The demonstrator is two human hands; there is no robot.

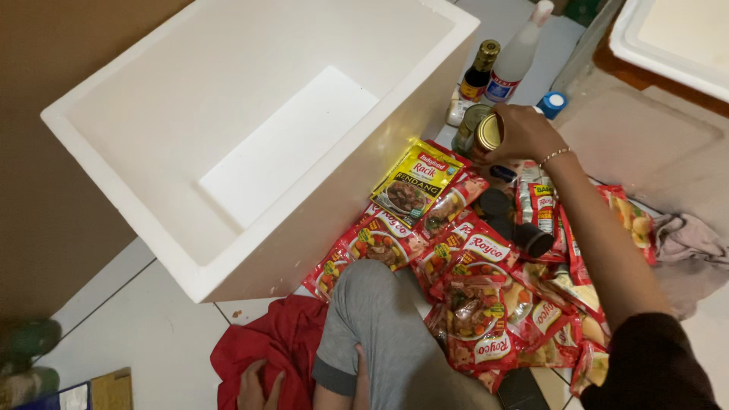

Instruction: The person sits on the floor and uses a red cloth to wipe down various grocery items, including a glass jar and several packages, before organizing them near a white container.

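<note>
A plain white foam box, unpatterned inside and out, is seen on pale white floor tiles divided by dark grout lines. A spread of glossy red seasoning sachets is printed with yellow, green and white patches, and one yellow sachet bears a dark brown dish picture. A gold-coloured round tin lid is shown in the right hand. A crumpled red cloth lies under the left hand. A grey trouser knee and a black sleeve are plain.
</note>
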